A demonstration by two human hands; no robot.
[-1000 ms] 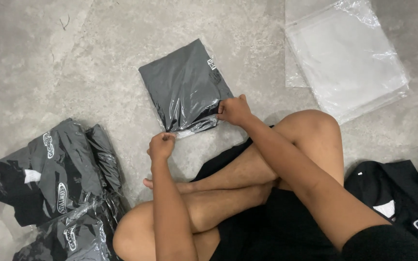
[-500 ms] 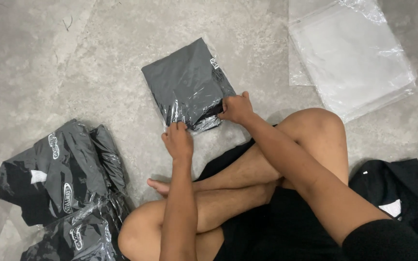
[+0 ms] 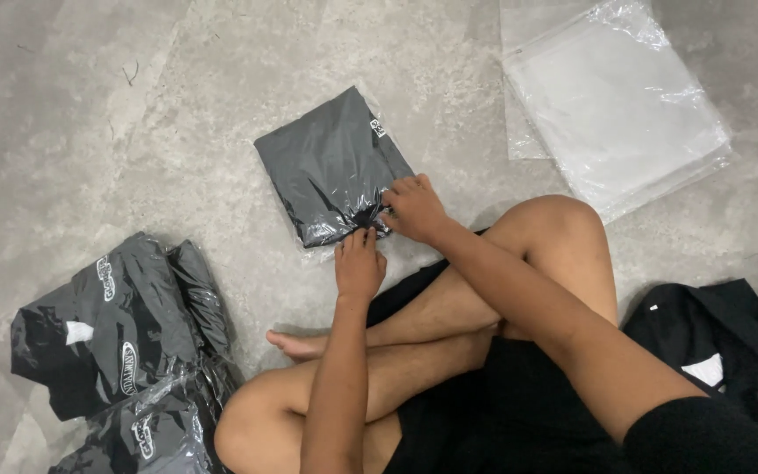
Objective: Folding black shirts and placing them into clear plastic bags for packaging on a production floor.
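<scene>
I see a folded dark garment in a clear bag [image 3: 331,167] lying flat on the floor near its far edge, just ahead of my crossed legs. I judge it light and soft, with a slick film that will slide and crinkle, so the near open edge, where film and cloth can be pinched together, is the place to take hold. My left hand [image 3: 359,263] presses down on that near edge, fingers curled narrow; my right hand [image 3: 414,206] rests on the near right corner, fingers spread flat, though whether it pinches the flap I cannot tell. A second ago the left hand was off the bag; it has come forward onto it. Empty clear bags [image 3: 616,105] lie at the far right, packed dark bundles [image 3: 125,333] at the near left.
</scene>
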